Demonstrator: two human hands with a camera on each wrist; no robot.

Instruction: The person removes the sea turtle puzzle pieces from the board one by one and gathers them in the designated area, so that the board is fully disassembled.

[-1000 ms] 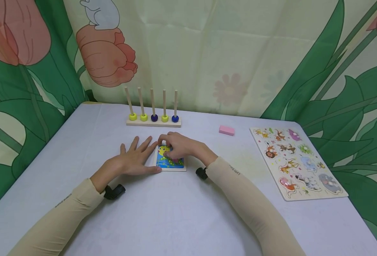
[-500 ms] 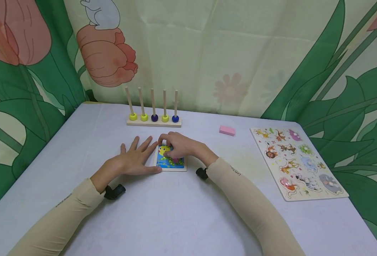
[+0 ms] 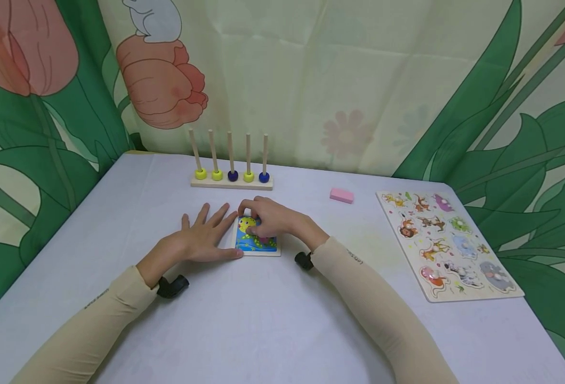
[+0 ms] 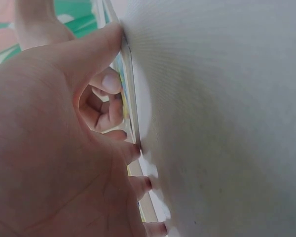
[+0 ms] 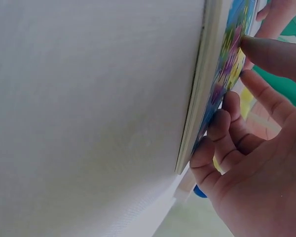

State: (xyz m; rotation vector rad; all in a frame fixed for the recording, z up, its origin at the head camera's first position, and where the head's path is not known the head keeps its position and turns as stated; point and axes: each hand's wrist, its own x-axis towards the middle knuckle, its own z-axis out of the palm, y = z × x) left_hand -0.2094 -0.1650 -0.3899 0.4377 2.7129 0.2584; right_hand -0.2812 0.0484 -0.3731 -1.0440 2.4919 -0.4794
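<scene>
A small wooden picture puzzle (image 3: 253,246) lies flat on the white table, its blue picture showing a yellow and green cartoon animal. My left hand (image 3: 200,240) rests palm down with fingers spread, thumb and index fingertip right at the puzzle's left side. From the right, my right hand (image 3: 274,217) reaches over the puzzle with bent fingers. In the right wrist view its thumb (image 5: 271,55) touches the picture, while the fingertips (image 5: 203,150) sit along the far edge of the puzzle. That hand covers the puzzle's upper right part in the head view.
Behind the hands stands a wooden peg rack (image 3: 232,184) with several upright pegs, each bearing a yellow or blue bead. A pink block (image 3: 342,196) lies right of it. Farther right is an animal knob puzzle board (image 3: 448,245). A printed curtain (image 3: 282,80) hangs behind the table.
Both hands keep the same place on the puzzle. The whole head view has shifted very slightly; nothing on the table has visibly moved.
</scene>
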